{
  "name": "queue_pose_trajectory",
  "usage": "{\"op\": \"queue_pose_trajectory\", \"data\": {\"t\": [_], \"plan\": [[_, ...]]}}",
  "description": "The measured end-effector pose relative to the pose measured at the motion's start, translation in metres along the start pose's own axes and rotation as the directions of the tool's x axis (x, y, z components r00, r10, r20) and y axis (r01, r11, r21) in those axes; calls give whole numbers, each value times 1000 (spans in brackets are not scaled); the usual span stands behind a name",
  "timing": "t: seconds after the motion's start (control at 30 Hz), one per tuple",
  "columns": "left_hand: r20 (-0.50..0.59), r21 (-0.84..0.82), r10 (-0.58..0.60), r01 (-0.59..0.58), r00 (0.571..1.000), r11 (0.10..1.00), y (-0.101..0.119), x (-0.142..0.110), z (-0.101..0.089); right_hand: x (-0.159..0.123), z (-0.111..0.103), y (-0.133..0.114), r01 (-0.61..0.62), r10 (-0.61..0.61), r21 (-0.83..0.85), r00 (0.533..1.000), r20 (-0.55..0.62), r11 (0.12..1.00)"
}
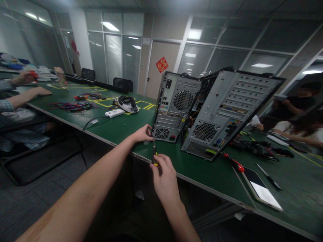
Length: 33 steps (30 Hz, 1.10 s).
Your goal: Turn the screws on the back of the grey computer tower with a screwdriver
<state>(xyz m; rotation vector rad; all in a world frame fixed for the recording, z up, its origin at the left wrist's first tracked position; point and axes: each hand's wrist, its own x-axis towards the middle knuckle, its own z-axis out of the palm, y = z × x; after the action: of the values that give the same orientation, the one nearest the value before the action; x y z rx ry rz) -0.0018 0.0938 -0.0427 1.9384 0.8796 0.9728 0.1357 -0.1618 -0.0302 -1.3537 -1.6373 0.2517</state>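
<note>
A computer tower (171,111) stands upright near the table's front edge, its rear panel with fan grilles and ports facing me. My left hand (143,133) is curled at the tower's lower left corner, thumb and fingers against its edge. My right hand (164,169) is closed around the black and yellow handle of a screwdriver (154,155). The shaft points up and away, with its tip at the tower's bottom left corner beside my left thumb. Any screw there is too small to make out. A second, larger tower (219,111) stands just to the right.
On the green table (123,131), a white power strip (114,113), coiled cable (128,104) and bundled wires (73,106) lie left. Red-handled pliers (234,163), a phone (261,188) and a thin dark-handled tool (269,177) lie right. Other people sit on both sides.
</note>
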Motion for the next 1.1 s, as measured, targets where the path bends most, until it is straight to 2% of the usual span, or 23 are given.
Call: {"op": "queue_pose_trajectory", "data": {"t": [0.1, 0.37, 0.6, 0.77, 0.97, 1.1], "plan": [[-6, 6, -9, 9, 1000, 1000, 1, 0, 0, 0, 0, 0, -6, 6, 0, 1000, -5, 1000], [-4, -26, -22, 22, 1000, 999, 3, -1, 0, 1, -2, 2, -59, 54, 61, 996, 75, 996], [-8, -46, -29, 28, 1000, 999, 4, -2, 0, 1, -6, -2, -20, 23, -63, 999, 47, 998], [9, -127, -62, 62, 998, 990, 3, 2, -1, -1, -6, -1, -35, 38, -62, 998, 50, 997], [-137, -125, -105, 88, 985, 988, 0, 4, -3, -1, -4, 2, 3, -1, -84, 1000, 29, 996], [-164, -103, -116, 99, 980, 990, -2, 4, -4, -1, -3, -1, 23, -19, -146, 999, 31, 989]]}}
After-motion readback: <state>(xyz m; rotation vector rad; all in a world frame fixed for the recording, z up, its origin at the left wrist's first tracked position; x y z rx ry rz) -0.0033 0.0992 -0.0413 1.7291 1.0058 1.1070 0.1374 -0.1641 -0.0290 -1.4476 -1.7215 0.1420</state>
